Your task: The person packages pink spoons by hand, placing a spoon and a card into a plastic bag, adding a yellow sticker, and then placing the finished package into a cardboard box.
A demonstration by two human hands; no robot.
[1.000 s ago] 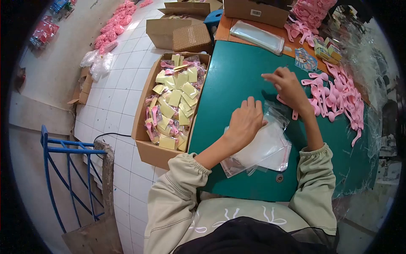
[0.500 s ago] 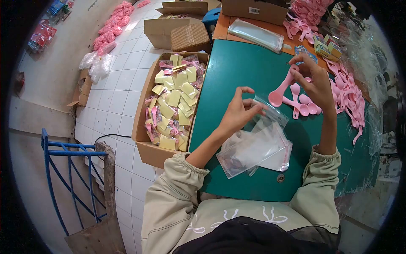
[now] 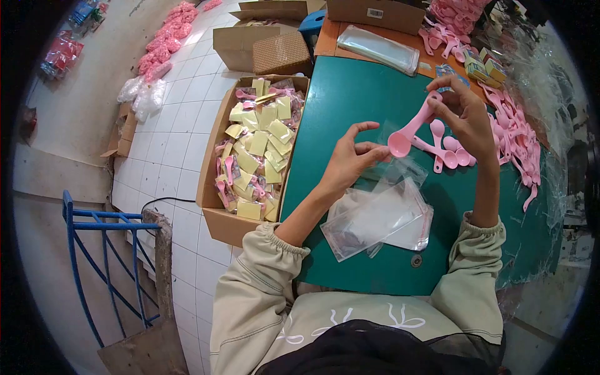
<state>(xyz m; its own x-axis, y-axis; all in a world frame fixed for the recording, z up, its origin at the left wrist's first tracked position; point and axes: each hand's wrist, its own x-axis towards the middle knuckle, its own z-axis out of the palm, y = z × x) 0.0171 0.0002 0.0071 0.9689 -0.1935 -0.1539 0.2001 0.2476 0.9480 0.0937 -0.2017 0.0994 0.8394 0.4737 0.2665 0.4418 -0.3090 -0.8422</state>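
My right hand [image 3: 459,112] pinches a pink plastic measuring spoon [image 3: 409,130] by the end of its handle, bowl hanging down to the left. The bowl is close to the fingertips of my left hand [image 3: 353,153]. My left hand holds a clear plastic bag [image 3: 400,169], its thumb and forefinger apart; the bag is see-through and its exact edges are hard to make out. Beneath lies a stack of clear bags [image 3: 381,219] on the green tabletop [image 3: 340,94]. Several loose pink spoons [image 3: 444,150] rest just beyond the held one.
Left of the table, a cardboard box [image 3: 215,222] is full of packed spoons with yellow cards. More pink spoons [image 3: 522,140] are heaped at the right. A pack of clear bags [image 3: 378,50] lies on the orange surface behind. A blue metal frame [image 3: 103,225] stands far left.
The spoon has swung left and slightly up, its bowl now beside my left fingertips. My left thumb and forefinger have shifted slightly, and a clear film shows higher behind the spoon.
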